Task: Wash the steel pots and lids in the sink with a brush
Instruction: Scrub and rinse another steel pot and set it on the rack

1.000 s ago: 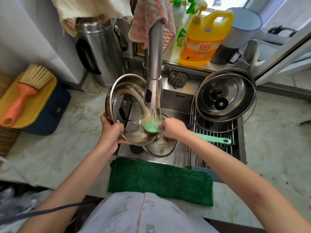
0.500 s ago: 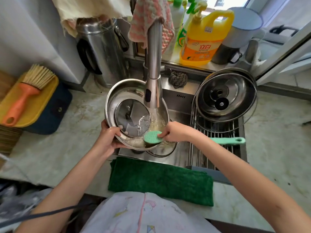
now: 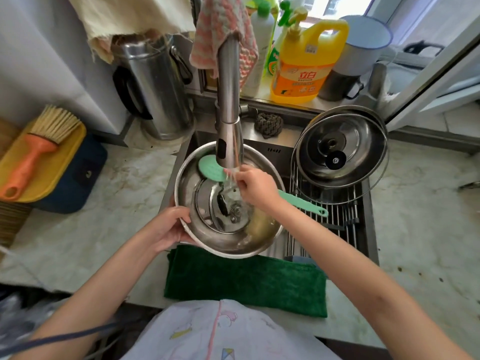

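Note:
A steel pot is held open side up over the sink, under the running tap. My left hand grips its near left rim. My right hand holds the mint-green brush by the handle; the brush head lies against the far inside wall of the pot, partly behind the tap. Water falls past my right fingers into the pot. On the drain rack at the right a second steel pot leans with a lid in it.
A green towel lies on the counter's front edge. At the left an orange brush rests on a yellow board. A steel kettle, detergent bottles and an enamel mug stand behind the sink.
The pot has tipped from facing me to lying open side up and lower. My right hand has moved the brush from the pot's near rim to its far inside wall.

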Motion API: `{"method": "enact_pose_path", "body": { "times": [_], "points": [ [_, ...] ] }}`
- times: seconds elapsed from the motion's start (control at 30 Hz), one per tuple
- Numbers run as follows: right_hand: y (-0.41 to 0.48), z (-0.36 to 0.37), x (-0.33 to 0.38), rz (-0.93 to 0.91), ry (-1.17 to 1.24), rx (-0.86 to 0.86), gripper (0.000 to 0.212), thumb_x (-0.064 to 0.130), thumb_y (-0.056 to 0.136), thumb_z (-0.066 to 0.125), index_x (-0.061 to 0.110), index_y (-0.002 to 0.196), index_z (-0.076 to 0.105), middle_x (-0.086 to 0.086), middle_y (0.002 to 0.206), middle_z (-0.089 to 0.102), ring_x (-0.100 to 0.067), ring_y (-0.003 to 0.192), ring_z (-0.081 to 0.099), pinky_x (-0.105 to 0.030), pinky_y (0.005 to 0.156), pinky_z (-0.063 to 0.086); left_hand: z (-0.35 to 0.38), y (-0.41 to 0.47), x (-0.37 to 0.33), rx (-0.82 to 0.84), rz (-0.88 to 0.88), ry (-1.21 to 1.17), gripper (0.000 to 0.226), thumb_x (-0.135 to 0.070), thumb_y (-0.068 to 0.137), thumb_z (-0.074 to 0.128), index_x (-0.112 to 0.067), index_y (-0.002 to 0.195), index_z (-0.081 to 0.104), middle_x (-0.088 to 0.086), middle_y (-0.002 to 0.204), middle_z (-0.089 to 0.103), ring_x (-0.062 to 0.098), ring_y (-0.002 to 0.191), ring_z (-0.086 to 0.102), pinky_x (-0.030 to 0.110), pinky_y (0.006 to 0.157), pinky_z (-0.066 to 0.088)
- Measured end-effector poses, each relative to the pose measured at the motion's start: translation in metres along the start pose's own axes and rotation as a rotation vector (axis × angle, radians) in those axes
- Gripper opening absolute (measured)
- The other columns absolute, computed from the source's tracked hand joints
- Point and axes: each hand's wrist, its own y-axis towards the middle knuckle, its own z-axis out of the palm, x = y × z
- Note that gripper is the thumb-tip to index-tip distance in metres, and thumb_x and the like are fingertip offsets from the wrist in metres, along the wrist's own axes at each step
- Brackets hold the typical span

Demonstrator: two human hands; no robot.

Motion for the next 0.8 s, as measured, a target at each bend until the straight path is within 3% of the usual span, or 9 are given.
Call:
{"method": "enact_pose_path", "body": {
  "times": [0.1,0.17,0.23,0.33,0.4,0.5,0.6,0.67,0.8],
  "points": [
    [-0.004,-0.001,-0.003,0.143,0.057,0.042,0.034,0.013,0.091,0.052,0.027,0.119,0.066,-0.004,0.092,0.066,-0.026,0.082,0.062,-0.043,0.068,0.05,-0.003,-0.002,0.002,0.019,0.0,-0.041,0.032,0.008,0.076,0.036,0.006,0.102,0.054,0.016,0.07,0.07,0.026,0.058,0.068,0.04,0.045,0.055],
    [-0.016,-0.003,0.007,-0.021,0.163,0.209,0.035,0.011,0.092,0.055,0.026,0.121,0.065,0.005,0.087,0.064,-0.015,0.071,0.059,-0.035,0.063,0.05,0.0,-0.004,0.004,0.027,-0.018,-0.02,0.028,0.007,0.075,0.038,0.008,0.097,0.056,0.017,0.068,0.07,0.026,0.056,0.067,0.042,0.045,0.056],
    [-0.019,-0.006,0.013,-0.181,0.059,0.295,0.037,0.01,0.092,0.054,0.029,0.123,0.063,0.015,0.076,0.053,-0.002,0.062,0.048,-0.02,0.052,0.041,0.005,-0.006,0.006,0.034,-0.032,-0.036,0.024,0.007,0.072,0.041,0.007,0.091,0.056,0.018,0.068,0.069,0.026,0.055,0.067,0.043,0.046,0.056],
    [-0.002,-0.009,-0.004,-0.037,-0.072,0.134,0.031,0.014,0.092,0.051,0.027,0.112,0.07,0.003,0.081,0.06,-0.018,0.069,0.058,-0.037,0.059,0.049,0.008,-0.004,0.01,0.031,-0.031,-0.092,0.034,0.003,0.066,0.043,0.007,0.098,0.056,0.02,0.082,0.067,0.031,0.066,0.067,0.045,0.049,0.057],
    [0.0,-0.01,-0.01,0.056,-0.02,0.098,0.034,0.012,0.092,0.051,0.025,0.119,0.067,-0.004,0.089,0.064,-0.026,0.078,0.062,-0.039,0.066,0.049,0.007,-0.003,0.009,0.024,-0.01,-0.113,0.041,0.002,0.061,0.044,0.007,0.1,0.056,0.021,0.084,0.07,0.032,0.07,0.068,0.046,0.05,0.057],
    [-0.015,-0.009,0.008,-0.156,0.116,0.25,0.033,0.011,0.093,0.054,0.022,0.122,0.064,-0.002,0.082,0.062,-0.018,0.067,0.058,-0.035,0.059,0.048,0.004,-0.001,0.008,0.01,0.008,-0.083,0.035,0.003,0.07,0.04,0.007,0.103,0.052,0.023,0.09,0.066,0.035,0.073,0.066,0.045,0.049,0.056],
    [-0.024,-0.011,0.008,-0.341,0.024,0.435,0.031,0.014,0.094,0.055,0.027,0.121,0.065,0.001,0.069,0.051,-0.014,0.054,0.043,-0.029,0.048,0.034,0.004,0.001,0.01,-0.04,0.029,-0.116,0.03,0.009,0.082,0.026,0.005,0.093,0.054,0.018,0.071,0.069,0.027,0.058,0.069,0.043,0.043,0.055],
    [-0.022,-0.023,-0.003,-0.33,-0.04,0.547,0.028,0.019,0.095,0.056,0.033,0.116,0.067,0.001,0.067,0.049,-0.014,0.055,0.036,-0.028,0.05,0.028,0.005,-0.001,0.009,-0.08,0.067,-0.148,0.024,0.01,0.084,0.025,0.004,0.084,0.049,0.016,0.061,0.064,0.025,0.048,0.066,0.041,0.039,0.053],
    [-0.011,-0.058,-0.026,-0.269,-0.23,0.716,0.023,0.04,0.094,0.052,0.037,0.106,0.072,0.002,0.075,0.059,-0.016,0.059,0.041,-0.028,0.053,0.03,0.0,-0.007,0.005,-0.066,0.101,-0.172,0.026,0.01,0.086,0.026,0.003,0.093,0.05,0.012,0.057,0.067,0.023,0.049,0.066,0.035,0.038,0.052]
  ]
}}
